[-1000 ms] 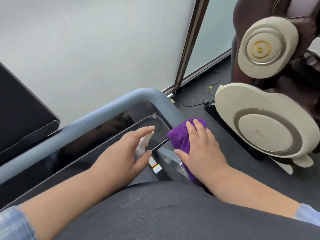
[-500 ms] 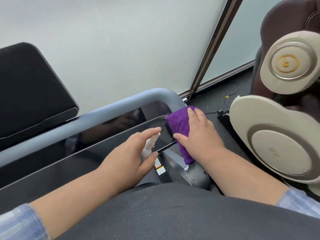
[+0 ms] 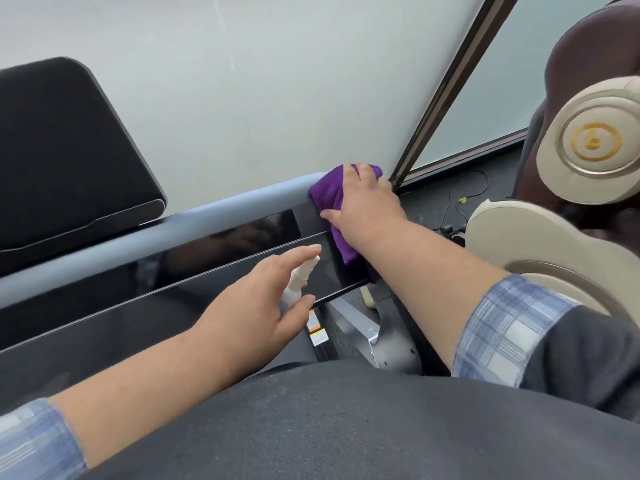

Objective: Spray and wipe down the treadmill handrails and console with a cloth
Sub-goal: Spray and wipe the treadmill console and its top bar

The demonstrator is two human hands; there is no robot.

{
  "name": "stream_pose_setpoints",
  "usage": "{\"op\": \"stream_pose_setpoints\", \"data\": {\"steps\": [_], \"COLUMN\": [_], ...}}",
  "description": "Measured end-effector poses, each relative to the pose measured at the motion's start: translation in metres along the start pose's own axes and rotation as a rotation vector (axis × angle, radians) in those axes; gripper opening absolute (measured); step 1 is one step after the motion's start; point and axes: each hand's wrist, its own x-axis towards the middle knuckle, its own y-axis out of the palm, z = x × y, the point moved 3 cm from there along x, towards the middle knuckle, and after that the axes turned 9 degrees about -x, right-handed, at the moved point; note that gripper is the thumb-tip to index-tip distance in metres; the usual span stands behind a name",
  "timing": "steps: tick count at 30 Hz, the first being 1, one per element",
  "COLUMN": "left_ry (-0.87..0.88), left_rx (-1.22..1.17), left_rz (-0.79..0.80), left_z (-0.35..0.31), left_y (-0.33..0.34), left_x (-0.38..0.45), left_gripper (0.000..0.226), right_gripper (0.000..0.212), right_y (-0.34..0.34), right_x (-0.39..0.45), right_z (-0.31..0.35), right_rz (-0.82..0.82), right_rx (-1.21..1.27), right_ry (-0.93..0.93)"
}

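A pale frosted glass wall (image 3: 242,98) fills the background, split by a dark metal frame (image 3: 446,84) that runs down to a dark carpeted floor (image 3: 433,206), where a thin cable (image 3: 464,199) lies loose. To the right stands a brown massage chair (image 3: 581,57) with cream round side panels. In front of the person, the treadmill's grey-blue handrail (image 3: 173,226) runs across, with the glossy black console (image 3: 207,251) just below it. The right hand (image 3: 363,206) is spread flat over a purple cloth (image 3: 329,195), pressing it onto the rail's curved right corner; the fingers lie on top of the cloth while its lower end hangs down past the console's edge beneath the wrist. The left hand (image 3: 256,299) hovers over the console's right end, curled around a small white spray bottle (image 3: 298,278), forefinger stretched out above the nozzle and thumb under the bottle. Both forearms show rolled blue plaid sleeves (image 3: 502,327).
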Motion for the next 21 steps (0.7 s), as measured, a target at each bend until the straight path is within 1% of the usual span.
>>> {"op": "stream_pose_setpoints", "data": {"steps": [3,6,10,12,16,21], "left_ry": [-0.003,-0.021,-0.066,-0.077,-0.09,-0.088], "left_rx": [0.002,-0.004,-0.023,-0.033,-0.037,-0.015], "left_rz": [-0.009,-0.016,-0.038,-0.058,-0.101,-0.096], "left_z": [0.006,0.011,0.021,0.026,0.034,0.036], "left_y": [-0.003,-0.007,-0.018,-0.023,-0.031,-0.029], "left_x": [-0.004,-0.007,-0.012,-0.016,-0.025,-0.031], "left_gripper": [0.067,0.068,0.065,0.065,0.065,0.066], "right_gripper": [0.095,0.094,0.093,0.094,0.097,0.112], "right_y": [-0.005,-0.002,0.014,0.017,0.01,-0.013], "right_x": [0.008,-0.018,-0.064,-0.068,-0.037,0.023], "right_z": [-0.001,-0.014,-0.026,-0.026,-0.003,0.03], "right_rz": [0.043,0.035,0.023,0.024,0.025,0.114], "right_rx": [0.021,0.058,-0.083,-0.165,-0.308,-0.314], "right_ry": [-0.059,-0.065,-0.106,-0.123,-0.221,-0.498]}}
